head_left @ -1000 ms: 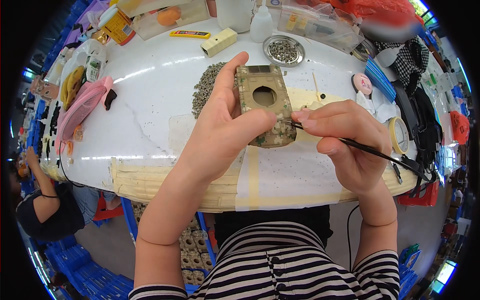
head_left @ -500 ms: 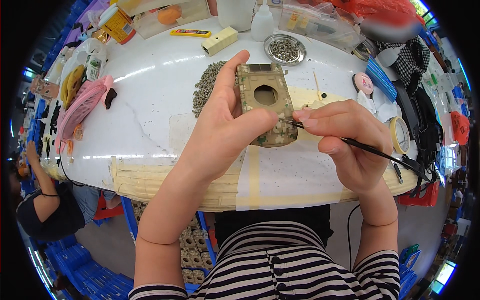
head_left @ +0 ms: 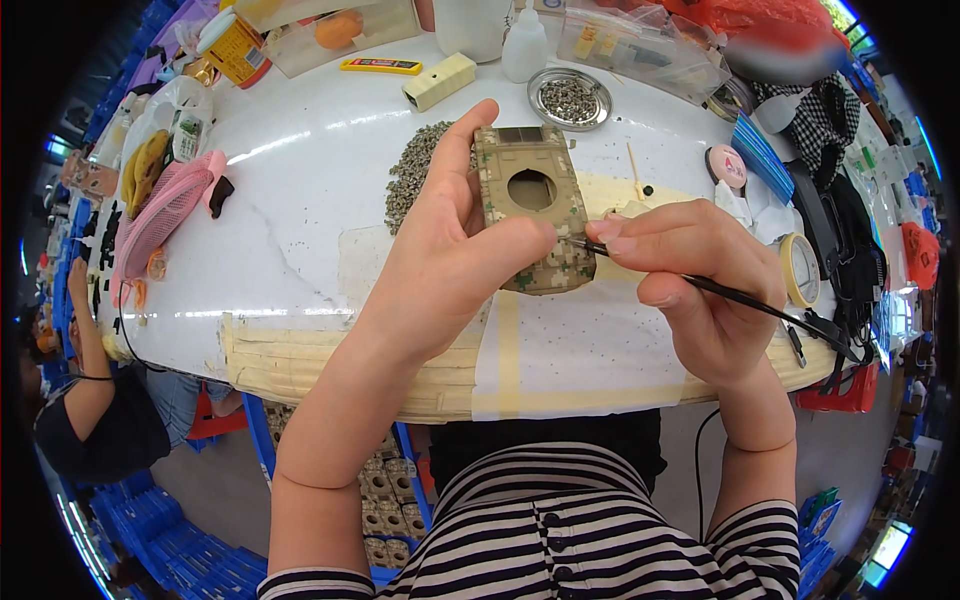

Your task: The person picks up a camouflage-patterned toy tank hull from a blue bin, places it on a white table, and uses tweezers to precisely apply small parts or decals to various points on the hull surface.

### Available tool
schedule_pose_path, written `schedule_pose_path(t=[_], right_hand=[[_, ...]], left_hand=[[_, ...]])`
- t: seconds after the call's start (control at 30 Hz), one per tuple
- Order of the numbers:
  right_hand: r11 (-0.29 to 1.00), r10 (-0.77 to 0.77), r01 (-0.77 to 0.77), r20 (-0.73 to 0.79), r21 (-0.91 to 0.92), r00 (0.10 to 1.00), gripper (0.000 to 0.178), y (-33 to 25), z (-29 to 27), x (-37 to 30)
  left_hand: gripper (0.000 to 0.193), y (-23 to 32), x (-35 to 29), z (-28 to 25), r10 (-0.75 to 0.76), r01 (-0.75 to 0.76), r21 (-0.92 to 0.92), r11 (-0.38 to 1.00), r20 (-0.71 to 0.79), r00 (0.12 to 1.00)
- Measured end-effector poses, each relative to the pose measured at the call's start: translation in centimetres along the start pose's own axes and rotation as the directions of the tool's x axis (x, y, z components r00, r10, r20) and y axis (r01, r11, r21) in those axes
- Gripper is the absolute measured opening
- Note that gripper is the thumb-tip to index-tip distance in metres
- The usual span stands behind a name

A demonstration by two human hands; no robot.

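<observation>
My left hand (head_left: 440, 265) grips a toy tank hull (head_left: 530, 190) above the table, its thumb lying across the lower part. The hull is tan and green with a pixel camouflage pattern, and a round hole opens in its top. In my right hand (head_left: 715, 280) is a slim black pointed tool (head_left: 735, 295), pinched between thumb and fingers. Its tip meets the hull's surface near the lower right edge, close to my left thumb. Whether a small part sits at the tip is too small to tell.
A heap of small metal parts (head_left: 408, 185) lies left of the hull, with more in a round metal dish (head_left: 570, 98). Beyond stand a white squeeze bottle (head_left: 525, 48) and a cream block (head_left: 440, 82). A tape roll (head_left: 799, 270) lies at right. A co-worker (head_left: 100, 410) sits at left.
My hands, the hull and the black tool stay almost in place. At far left the co-worker's arm has shifted upward.
</observation>
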State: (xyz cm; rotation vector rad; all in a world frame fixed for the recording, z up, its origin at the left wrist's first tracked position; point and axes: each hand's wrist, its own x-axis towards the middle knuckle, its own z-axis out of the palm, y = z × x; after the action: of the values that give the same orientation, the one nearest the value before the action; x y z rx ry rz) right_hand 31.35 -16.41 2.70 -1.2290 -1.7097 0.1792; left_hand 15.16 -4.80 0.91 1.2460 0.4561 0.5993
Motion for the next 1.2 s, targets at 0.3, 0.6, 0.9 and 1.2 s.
schedule_pose_path(t=[0.3, 0.6, 0.9, 1.2], right_hand=[[0.999, 0.019, -0.019, -0.006, 0.04, 1.0, 0.018, 0.06, 0.1, -0.11], [0.997, 0.033, -0.032, -0.02, 0.069, 0.999, 0.017, 0.16, 0.13, -0.22], [0.999, 0.024, -0.023, -0.028, 0.039, 0.999, 0.017, 0.12, 0.22, -0.22], [1.0, 0.013, -0.013, -0.019, 0.015, 1.0, 0.017, 0.03, 0.14, -0.16]], left_hand=[[0.079, -0.06, 0.01, -0.01, 0.003, -0.003, -0.012, 1.0, 0.0, 1.0], [0.079, 0.02, -0.02, 0.04, -0.007, 0.007, -0.015, 1.0, -0.004, 1.0], [0.079, -0.04, 0.01, 0.09, -0.002, 0.002, -0.014, 1.0, -0.011, 1.0], [0.079, -0.09, 0.05, 0.1, -0.003, 0.003, -0.014, 1.0, -0.012, 1.0]])
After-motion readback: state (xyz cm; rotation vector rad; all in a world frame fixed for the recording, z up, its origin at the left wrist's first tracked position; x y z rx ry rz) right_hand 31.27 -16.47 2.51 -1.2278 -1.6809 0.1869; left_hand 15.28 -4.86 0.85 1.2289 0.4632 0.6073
